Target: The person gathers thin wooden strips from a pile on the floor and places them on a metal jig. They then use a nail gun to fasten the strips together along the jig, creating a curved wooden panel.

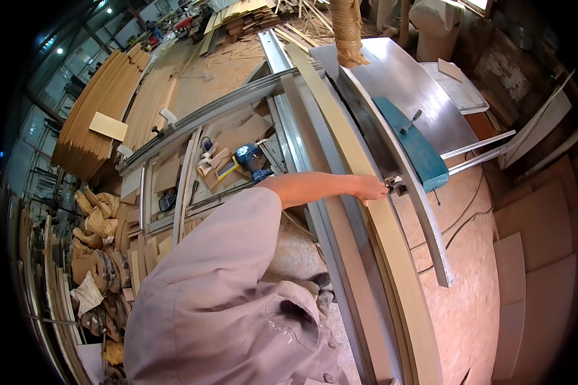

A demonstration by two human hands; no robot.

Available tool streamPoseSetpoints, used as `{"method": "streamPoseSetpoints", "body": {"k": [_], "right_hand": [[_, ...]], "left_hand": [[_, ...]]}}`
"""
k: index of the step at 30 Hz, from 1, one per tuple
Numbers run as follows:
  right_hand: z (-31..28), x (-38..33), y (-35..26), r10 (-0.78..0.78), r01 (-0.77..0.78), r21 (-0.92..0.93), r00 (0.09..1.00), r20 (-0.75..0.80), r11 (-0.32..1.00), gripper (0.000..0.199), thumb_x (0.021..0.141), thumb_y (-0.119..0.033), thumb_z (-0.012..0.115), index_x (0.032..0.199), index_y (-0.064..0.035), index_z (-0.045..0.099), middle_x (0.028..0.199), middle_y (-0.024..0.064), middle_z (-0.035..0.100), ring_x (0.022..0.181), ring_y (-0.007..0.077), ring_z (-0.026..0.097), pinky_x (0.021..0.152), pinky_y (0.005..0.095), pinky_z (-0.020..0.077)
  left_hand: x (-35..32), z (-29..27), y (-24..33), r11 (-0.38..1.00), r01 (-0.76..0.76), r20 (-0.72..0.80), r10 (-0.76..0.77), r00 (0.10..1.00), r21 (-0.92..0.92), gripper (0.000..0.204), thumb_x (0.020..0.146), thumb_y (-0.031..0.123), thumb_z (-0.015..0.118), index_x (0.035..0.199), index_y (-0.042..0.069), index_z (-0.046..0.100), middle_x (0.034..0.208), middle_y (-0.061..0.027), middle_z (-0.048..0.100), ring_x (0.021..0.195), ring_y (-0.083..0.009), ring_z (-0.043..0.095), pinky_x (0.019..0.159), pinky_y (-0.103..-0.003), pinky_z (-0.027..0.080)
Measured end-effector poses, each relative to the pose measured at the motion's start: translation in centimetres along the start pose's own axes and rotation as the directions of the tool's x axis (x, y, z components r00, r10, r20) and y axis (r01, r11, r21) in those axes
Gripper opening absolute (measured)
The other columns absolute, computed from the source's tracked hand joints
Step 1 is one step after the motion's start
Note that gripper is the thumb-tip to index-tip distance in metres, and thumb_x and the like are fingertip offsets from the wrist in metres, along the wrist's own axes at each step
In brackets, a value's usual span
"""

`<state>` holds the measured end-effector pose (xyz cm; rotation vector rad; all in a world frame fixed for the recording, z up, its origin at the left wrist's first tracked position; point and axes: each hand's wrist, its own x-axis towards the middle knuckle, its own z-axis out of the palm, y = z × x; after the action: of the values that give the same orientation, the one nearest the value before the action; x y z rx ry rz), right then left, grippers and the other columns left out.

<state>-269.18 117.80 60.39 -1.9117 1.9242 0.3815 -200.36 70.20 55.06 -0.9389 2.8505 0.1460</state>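
My left hand (368, 188) reaches across a long, narrow pale-yellow board (398, 269) that lies lengthwise on the panel saw's bed. Its fingers are curled together, with the tips at a small metal fitting (395, 181) beside the saw's grey fence (424, 218). Whatever the fingertips may hold is hidden. Parallel to the yellow board, on its left, runs a brown strip (348, 256). A teal housing (412, 138) with a small lever stands just beyond the fence. My right hand is outside the picture.
A steel saw table (404, 77) spreads behind the fence, with a wrapped dust hose (347, 32) above it. Left of the bed, a metal frame (192, 144) carries a blue cordless drill (249, 155) and offcuts. Stacked boards (99, 102) stand farther left; panels (539, 224) lean at right.
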Motion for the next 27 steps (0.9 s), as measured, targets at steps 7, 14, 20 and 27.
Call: {"method": "streamPoseSetpoints", "body": {"k": [7,14,20,27], "right_hand": [[0.4,0.1,-0.6,0.080,-0.077,-0.126,0.997,0.021,0.989,0.070,0.075,-0.025,0.077,0.139,-0.0060,0.054,0.131,0.0222,0.061,0.122,0.0416,0.057,0.107,0.0456,0.0464],[-2.1,0.6,-4.8,-0.025,0.015,-0.082,0.992,-0.128,0.996,0.068,0.071,-0.028,0.079,0.131,-0.0070,0.058,0.123,0.0221,0.064,0.115,0.0420,0.060,0.099,0.0476,0.0512],[-0.1,2.3,-3.6,0.070,-0.073,-0.055,0.996,-0.050,0.996,0.058,0.068,-0.027,0.079,0.121,-0.0083,0.064,0.115,0.0205,0.066,0.109,0.0406,0.063,0.095,0.0478,0.0532],[-3.6,2.9,-5.4,0.089,-0.068,-0.230,0.992,0.083,0.971,0.048,0.076,-0.032,0.076,0.119,-0.0121,0.066,0.117,0.0187,0.066,0.107,0.0387,0.065,0.093,0.0477,0.0541]], "left_hand": [[-1.8,0.3,1.0,1.000,-0.027,-0.372,0.030,0.928,0.013,0.079,0.073,0.043,0.086,0.132,0.002,0.056,0.128,-0.0126,0.059,0.122,-0.0310,0.057,0.103,-0.047,0.046],[-7.7,1.9,9.1,0.959,-0.195,-0.019,0.196,0.980,-0.206,0.098,0.065,0.049,0.088,0.143,0.004,0.050,0.129,-0.0111,0.058,0.122,-0.0289,0.056,0.102,-0.044,0.045],[-10.3,11.1,7.2,0.999,0.013,-0.023,-0.011,1.000,0.047,0.071,0.061,0.031,0.093,0.118,0.007,0.058,0.114,-0.0068,0.058,0.116,-0.0240,0.057,0.094,-0.041,0.047],[-8.8,6.1,7.5,0.995,-0.017,0.081,0.025,0.996,-0.100,0.058,0.062,0.027,0.091,0.106,0.011,0.056,0.111,-0.0050,0.058,0.112,-0.0247,0.057,0.090,-0.043,0.049]]}}
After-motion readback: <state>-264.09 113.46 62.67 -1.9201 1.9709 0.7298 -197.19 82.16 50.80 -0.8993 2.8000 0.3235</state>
